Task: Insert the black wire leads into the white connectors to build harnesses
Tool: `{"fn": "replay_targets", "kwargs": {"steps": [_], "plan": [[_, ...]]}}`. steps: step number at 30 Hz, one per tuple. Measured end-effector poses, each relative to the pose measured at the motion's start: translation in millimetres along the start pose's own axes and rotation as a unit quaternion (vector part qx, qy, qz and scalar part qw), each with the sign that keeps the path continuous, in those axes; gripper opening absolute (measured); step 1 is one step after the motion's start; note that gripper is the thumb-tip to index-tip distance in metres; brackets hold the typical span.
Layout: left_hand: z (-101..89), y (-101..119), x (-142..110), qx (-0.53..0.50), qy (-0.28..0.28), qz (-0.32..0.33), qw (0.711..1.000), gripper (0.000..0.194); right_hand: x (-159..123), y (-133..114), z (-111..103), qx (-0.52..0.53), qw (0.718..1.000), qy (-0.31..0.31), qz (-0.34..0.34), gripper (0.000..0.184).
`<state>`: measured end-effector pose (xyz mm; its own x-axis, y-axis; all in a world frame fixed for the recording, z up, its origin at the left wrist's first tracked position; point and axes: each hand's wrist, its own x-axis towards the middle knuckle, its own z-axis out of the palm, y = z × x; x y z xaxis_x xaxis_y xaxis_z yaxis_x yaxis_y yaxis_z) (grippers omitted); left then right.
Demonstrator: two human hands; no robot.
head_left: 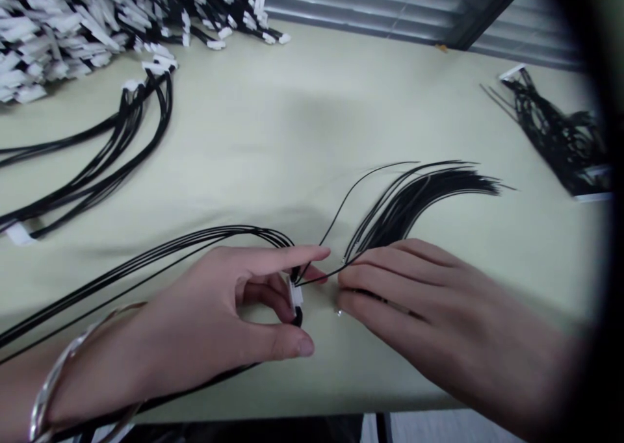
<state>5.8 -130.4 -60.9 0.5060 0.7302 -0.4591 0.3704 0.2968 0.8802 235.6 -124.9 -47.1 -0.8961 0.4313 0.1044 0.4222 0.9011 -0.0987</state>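
So the table (pixel 316 118) is a pale, greenish-cream top, smooth and a bit shiny, with grey slatted blinds (pixel 361 1) along the back edge. Top left there's a big messy heap of white connectors (pixel 53 34) on black leads, with a few looped black cables (pixel 151 131) lying just in front of it. Left hand (pixel 209 319) has the thumb and index finger spread well apart, with a little blocky white connector (pixel 296 293) sitting between them against the curled fingers; can't tell how tightly it's gripped. Right hand (pixel 429 313) is just beside it, fingers close together and thumb pinched up to them, a tiny shiny metal tip (pixel 340 313) poking out at the ends. Thin, bendy black wires (pixel 160 251) arc off to the left from the connector. Behind the right hand a loose bundle of wires (pixel 414 199) fans out and curves right, fine as bristles. Far right is a pack of tangled black wires (pixel 556 131), kinda blurry. Oh, and a shiny metal bracelet (pixel 58 371) circles the left wrist.
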Motion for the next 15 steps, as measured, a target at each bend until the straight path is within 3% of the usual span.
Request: {"fn": "replay_targets", "kwargs": {"steps": [5,10,15], "plan": [[-1.0,1.1,1.7,-0.015,-0.016,0.002,1.0,0.061,4.0,3.2,-2.3,0.033,0.999,0.005,-0.011,0.018],[-1.7,3.7,1.6,-0.014,-0.029,-0.015,0.999,0.065,11.0,-1.2,-1.7,0.145,0.986,0.079,0.035,0.017],[-1.6,1.9,0.4,-0.02,-0.04,-0.004,0.999,0.067,18.4,-7.9,4.4,0.105,0.991,0.075,0.037,0.02]]}}
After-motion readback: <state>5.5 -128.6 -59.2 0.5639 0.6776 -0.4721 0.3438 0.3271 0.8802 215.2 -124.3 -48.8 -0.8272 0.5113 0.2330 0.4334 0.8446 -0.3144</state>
